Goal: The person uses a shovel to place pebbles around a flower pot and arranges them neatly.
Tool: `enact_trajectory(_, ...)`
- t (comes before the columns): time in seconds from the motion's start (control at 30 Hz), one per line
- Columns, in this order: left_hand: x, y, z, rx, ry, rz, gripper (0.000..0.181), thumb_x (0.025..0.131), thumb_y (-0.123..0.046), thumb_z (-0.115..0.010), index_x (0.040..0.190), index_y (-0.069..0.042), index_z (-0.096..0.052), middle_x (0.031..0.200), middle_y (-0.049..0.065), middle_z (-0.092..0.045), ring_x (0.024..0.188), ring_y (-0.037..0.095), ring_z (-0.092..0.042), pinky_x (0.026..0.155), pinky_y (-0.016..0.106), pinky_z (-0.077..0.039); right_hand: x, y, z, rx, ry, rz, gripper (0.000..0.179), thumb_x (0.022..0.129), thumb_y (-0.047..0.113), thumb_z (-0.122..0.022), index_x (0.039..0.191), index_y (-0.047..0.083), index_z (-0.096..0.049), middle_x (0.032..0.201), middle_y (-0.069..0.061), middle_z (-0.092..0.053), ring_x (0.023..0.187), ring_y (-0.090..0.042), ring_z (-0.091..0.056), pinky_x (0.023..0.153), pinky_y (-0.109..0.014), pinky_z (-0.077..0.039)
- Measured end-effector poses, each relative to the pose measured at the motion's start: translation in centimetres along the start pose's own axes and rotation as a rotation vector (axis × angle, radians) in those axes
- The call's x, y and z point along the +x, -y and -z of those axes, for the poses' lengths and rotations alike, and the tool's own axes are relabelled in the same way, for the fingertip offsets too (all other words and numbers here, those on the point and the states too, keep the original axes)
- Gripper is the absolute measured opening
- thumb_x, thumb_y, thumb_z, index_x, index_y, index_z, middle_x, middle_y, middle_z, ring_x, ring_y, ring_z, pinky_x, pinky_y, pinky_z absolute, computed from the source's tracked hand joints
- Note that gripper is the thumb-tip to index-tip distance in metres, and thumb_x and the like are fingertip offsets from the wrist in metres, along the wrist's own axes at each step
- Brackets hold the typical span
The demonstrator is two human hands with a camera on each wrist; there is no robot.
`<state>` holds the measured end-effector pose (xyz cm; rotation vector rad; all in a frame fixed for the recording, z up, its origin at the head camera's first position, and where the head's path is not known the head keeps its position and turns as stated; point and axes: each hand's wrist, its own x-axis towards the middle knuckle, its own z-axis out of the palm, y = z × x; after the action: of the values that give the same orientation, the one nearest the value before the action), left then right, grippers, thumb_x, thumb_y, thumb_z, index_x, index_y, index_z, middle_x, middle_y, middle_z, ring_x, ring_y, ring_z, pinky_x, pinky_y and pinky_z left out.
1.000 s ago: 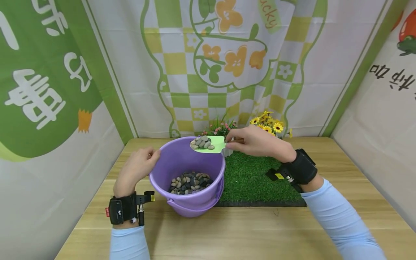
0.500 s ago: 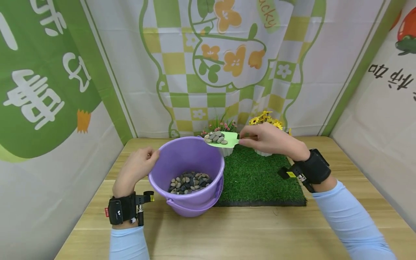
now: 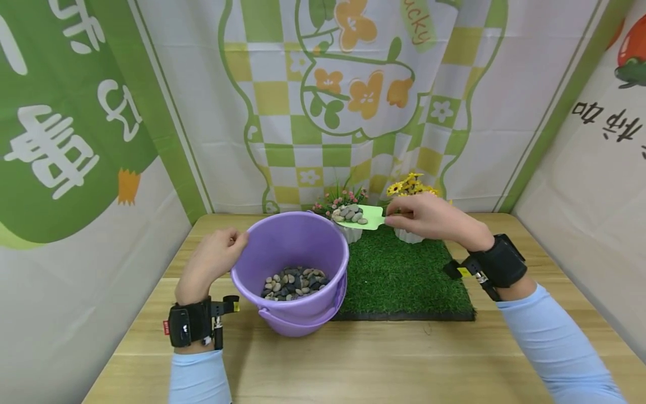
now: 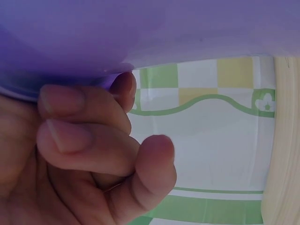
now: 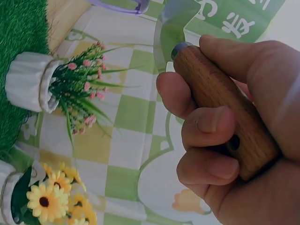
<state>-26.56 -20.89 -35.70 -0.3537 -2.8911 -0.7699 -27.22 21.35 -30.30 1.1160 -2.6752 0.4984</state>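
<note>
My right hand (image 3: 431, 219) grips the wooden handle (image 5: 225, 108) of a small garden trowel with a light green blade (image 3: 372, 217). Grey and tan pebbles (image 3: 349, 214) lie heaped on that blade, level above the bucket's right rim and the turf. My left hand (image 3: 214, 258) holds the left rim of a purple bucket (image 3: 290, 241); in the left wrist view its curled fingers (image 4: 89, 145) sit against the purple wall. Dark and tan pebbles (image 3: 295, 284) cover the bucket's bottom.
A square of artificial grass (image 3: 409, 280) lies right of the bucket on the wooden table (image 3: 383, 365). Two white pots stand at its back, one with pink flowers (image 5: 89, 84), the other with yellow flowers (image 5: 51, 194). A patterned curtain (image 3: 282, 112) hangs behind.
My right hand has moved the loaded trowel rightward, from over the bucket's opening to past its right rim, beside the pink flowers. The left hand and bucket have stayed in place.
</note>
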Motion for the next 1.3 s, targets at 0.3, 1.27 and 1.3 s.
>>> enact_trajectory(0.3,0.1,-0.2,0.3,0.003,0.008,-0.003,0.040,0.101,-0.033,-0.038,0.100,-0.001,-0.063,0.079,0.008,-0.062,0.068,0.020,-0.057,0.057,0.032,-0.045,-1.5,-1.2,0.2,0.037,0.013,-0.067,0.024,0.097,0.031,-0.053,0.113,0.016,-0.064,0.075,0.010,-0.057,0.063,-0.006,-0.051,0.060,-0.030,-0.043)
enact_trajectory(1.27,-0.4,-0.1,0.2,-0.013,0.007,0.025,0.041,0.101,-0.036,-0.039,0.096,-0.004,-0.063,0.077,0.006,-0.061,0.068,0.019,-0.055,0.056,0.031,-0.042,-5.6,-5.0,-1.4,0.070,0.025,-0.240,0.025,0.097,0.031,-0.055,0.110,0.014,-0.066,0.073,0.008,-0.059,0.063,-0.007,-0.055,0.057,-0.031,-0.041)
enact_trajectory(1.3,-0.5,-0.1,0.2,-0.014,0.006,0.025,0.041,0.101,-0.036,-0.039,0.096,-0.004,-0.064,0.077,0.006,-0.061,0.068,0.019,-0.055,0.056,0.031,-0.042,-5.8,-5.1,-1.5,0.076,0.029,-0.253,0.025,0.097,0.031,-0.055,0.110,0.014,-0.066,0.074,0.008,-0.059,0.064,-0.007,-0.055,0.057,-0.031,-0.041)
